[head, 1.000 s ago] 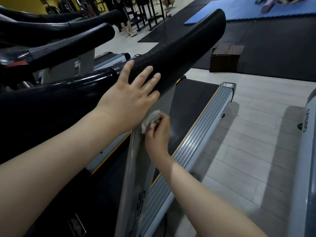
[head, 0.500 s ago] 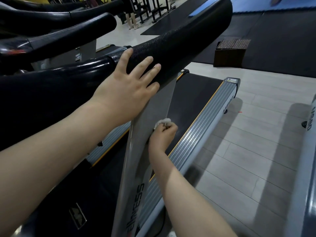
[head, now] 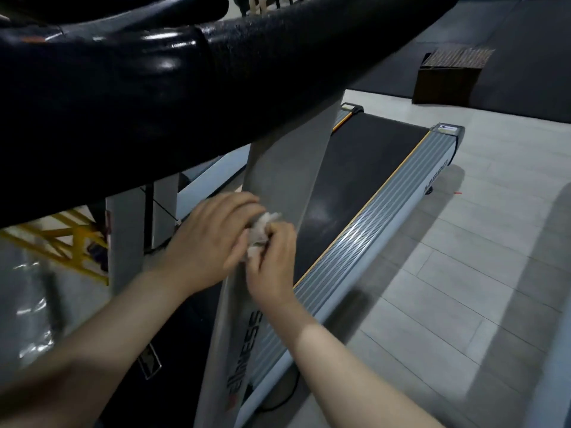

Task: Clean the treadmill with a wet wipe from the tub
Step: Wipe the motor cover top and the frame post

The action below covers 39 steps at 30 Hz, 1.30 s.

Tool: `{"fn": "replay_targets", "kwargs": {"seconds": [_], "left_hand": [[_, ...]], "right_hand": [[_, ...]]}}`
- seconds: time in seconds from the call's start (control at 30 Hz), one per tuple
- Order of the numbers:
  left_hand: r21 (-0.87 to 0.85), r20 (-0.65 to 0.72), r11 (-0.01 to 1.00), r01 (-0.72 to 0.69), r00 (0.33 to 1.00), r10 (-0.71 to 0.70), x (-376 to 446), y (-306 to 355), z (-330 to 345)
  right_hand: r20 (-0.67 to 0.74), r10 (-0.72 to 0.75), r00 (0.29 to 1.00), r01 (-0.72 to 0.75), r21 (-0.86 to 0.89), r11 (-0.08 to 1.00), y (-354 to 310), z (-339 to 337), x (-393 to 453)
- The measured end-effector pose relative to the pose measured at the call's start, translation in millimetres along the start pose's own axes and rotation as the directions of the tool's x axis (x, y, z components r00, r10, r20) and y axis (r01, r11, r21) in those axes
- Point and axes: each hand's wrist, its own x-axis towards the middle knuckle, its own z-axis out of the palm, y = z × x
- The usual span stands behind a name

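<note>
A crumpled white wet wipe (head: 261,234) sits between my two hands in front of the treadmill's grey upright post (head: 287,177). My right hand (head: 272,261) pinches the wipe from the right. My left hand (head: 210,239) closes its fingers over the wipe from the left. The black padded handrail (head: 247,72) runs across above both hands. The treadmill's black belt (head: 355,180) and ribbed grey side rail (head: 380,230) stretch away to the right. The tub is not in view.
A dark wicker box (head: 448,72) stands on the floor at the back right. Pale floor tiles (head: 463,288) lie right of the treadmill. A yellow frame (head: 68,242) shows under the handrail at left. Another machine's grey edge (head: 559,350) borders the far right.
My left hand has left the handrail and come down to the wipe. My right hand with the wipe stays at the post. The camera has dropped lower.
</note>
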Motion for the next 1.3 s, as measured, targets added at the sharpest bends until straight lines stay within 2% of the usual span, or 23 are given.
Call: {"fn": "replay_targets", "kwargs": {"seconds": [0.03, 0.07, 0.1, 0.13, 0.17, 0.2, 0.27, 0.33, 0.37, 0.4, 0.47, 0.5, 0.57, 0.6, 0.67, 0.77, 0.87, 0.93, 1.07, 1.13, 1.2, 1.27, 1.3], "left_hand": [[-0.109, -0.028, 0.987, 0.122, 0.992, -0.126, -13.2, -1.1, 13.9], [-0.224, -0.032, 0.950, 0.220, 0.972, -0.232, -25.6, -3.0, 27.1], [-0.332, -0.022, 0.897, 0.292, 0.948, -0.317, -36.3, -5.7, 40.2], [-0.421, -0.013, 0.841, 0.341, 0.925, -0.381, -45.4, -8.3, 51.7], [-0.492, -0.001, 0.789, 0.368, 0.906, -0.423, -53.0, -10.0, 63.1], [-0.556, 0.015, 0.743, 0.373, 0.898, -0.440, -59.4, -10.8, 74.7], [-0.649, 0.033, 0.666, 0.368, 0.888, -0.459, -69.2, -8.1, 94.5], [-0.711, 0.022, 0.602, 0.364, 0.867, -0.498, -73.9, -3.5, 108.1], [-0.753, 0.026, 0.551, 0.360, 0.853, -0.521, -73.6, -1.4, 112.5], [-0.806, 0.039, 0.482, 0.344, 0.843, -0.537, -73.3, 0.5, 116.7], [-0.886, 0.050, 0.353, 0.302, 0.816, -0.576, -73.5, 4.1, 123.3], [-0.906, 0.042, 0.314, 0.284, 0.798, -0.602, -72.8, 4.0, 125.6], [-0.930, 0.036, 0.261, 0.257, 0.774, -0.632, -71.7, 4.2, 130.1], [-0.944, 0.053, 0.217, 0.246, 0.768, -0.639, -72.8, 4.8, 132.3], [-0.967, 0.082, 0.133, 0.216, 0.763, -0.641, -75.3, 4.9, 135.6], [-0.988, 0.033, 0.105, 0.118, 0.804, -0.594, -77.1, 4.1, 141.9], [-0.986, -0.030, 0.150, 0.076, 0.800, -0.600, -77.9, 5.2, 144.0], [-0.986, -0.040, 0.153, 0.064, 0.801, -0.597, -78.8, 3.5, 145.2], [-0.999, 0.012, 0.032, 0.036, 0.830, -0.558, -83.7, 5.9, 142.2], [-0.998, 0.009, 0.051, 0.045, 0.828, -0.560, -83.7, 6.8, 143.6], [-0.992, -0.018, 0.114, 0.059, 0.817, -0.577, -83.0, 9.0, 144.2], [-0.989, -0.039, 0.136, 0.051, 0.808, -0.587, -82.4, 8.5, 144.7], [-0.988, -0.057, 0.149, 0.039, 0.808, -0.586, -82.2, 8.5, 145.1]], "right_hand": [[0.033, -0.095, 0.995, 0.097, -0.065, 0.993, 8.9, -3.8, -0.5], [-0.003, -0.085, 0.996, 0.084, -0.101, 0.991, 26.2, -6.1, 4.3], [-0.087, 0.036, 0.996, -0.046, -0.110, 0.993, 44.0, -9.1, 9.1], [-0.185, 0.228, 0.956, -0.241, -0.049, 0.969, 55.7, -11.3, 10.9], [-0.221, 0.331, 0.918, -0.342, -0.015, 0.940, 60.2, -9.1, 7.5], [-0.191, 0.305, 0.933, -0.306, 0.025, 0.952, 57.0, -3.4, -2.5], [-0.042, -0.097, 0.994, 0.098, 0.024, 0.995, 44.4, 11.6, -30.6], [0.082, -0.448, 0.890, 0.452, -0.034, 0.892, 57.2, 14.6, -43.9], [0.065, -0.487, 0.871, 0.491, -0.077, 0.868, 75.2, 13.6, -36.4], [-0.011, -0.421, 0.907, 0.418, -0.105, 0.902, 94.6, 11.6, -31.0], [-0.198, -0.111, 0.974, 0.112, -0.003, 0.994, 127.5, 7.6, -29.7], [-0.206, -0.073, 0.976, 0.084, 0.045, 0.995, 134.5, 9.7, -36.4], [-0.116, -0.345, 0.931, 0.351, 0.035, 0.936, 122.9, 17.2, -50.5], [-0.062, -0.503, 0.862, 0.505, 0.014, 0.863, 110.6, 20.8, -52.4], [-0.024, -0.669, 0.743, 0.667, -0.053, 0.743, 87.6, 22.8, -40.4], [-0.051, -0.742, 0.668, 0.740, -0.052, 0.670, 110.7, 23.6, -37.5], [-0.057, -0.697, 0.715, 0.694, -0.059, 0.717, 187.9, 22.5, -73.9], [-0.063, -0.686, 0.725, 0.686, -0.027, 0.728, 185.0, 28.5, -80.4], [-0.044, -0.808, 0.588, 0.807, -0.047, 0.589, 116.1, 42.4, -78.3], [-0.032, -0.831, 0.555, 0.828, -0.075, 0.556, 143.8, 41.0, -81.5], [-0.019, -0.739, 0.674, 0.735, -0.087, 0.672, 200.3, 36.0, -93.5], [-0.014, -0.515, 0.857, 0.515, -0.009, 0.857, 236.2, 33.2, -105.3], [-0.009, -0.420, 0.907, 0.420, 0.022, 0.907, 240.9, 34.7, -109.9]]}}
